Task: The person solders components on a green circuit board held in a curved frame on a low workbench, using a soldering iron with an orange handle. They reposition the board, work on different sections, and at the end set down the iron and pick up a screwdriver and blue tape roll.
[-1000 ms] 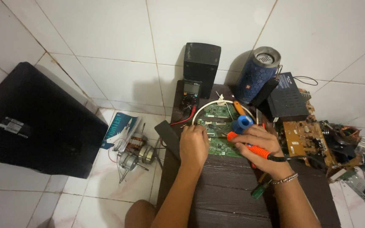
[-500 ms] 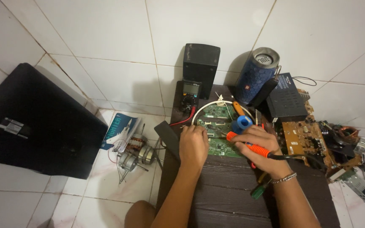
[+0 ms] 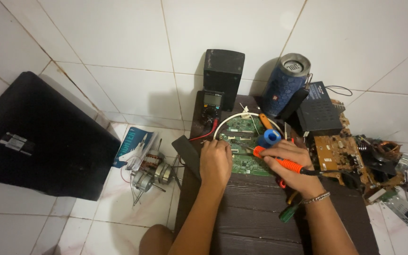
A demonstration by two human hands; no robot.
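A green circuit board lies on a small dark wooden table. My left hand rests on the board's left edge with fingers curled down onto it. My right hand grips an orange-handled soldering iron, whose tip points left at the board near my left fingers. A blue spool stands just behind the iron. A white cable loop curves around the board's far side.
A multimeter with red lead, a black speaker, a blue cylindrical speaker and a black box stand behind. A brown circuit board and parts lie right. A small motor, booklet and black case sit left on the floor.
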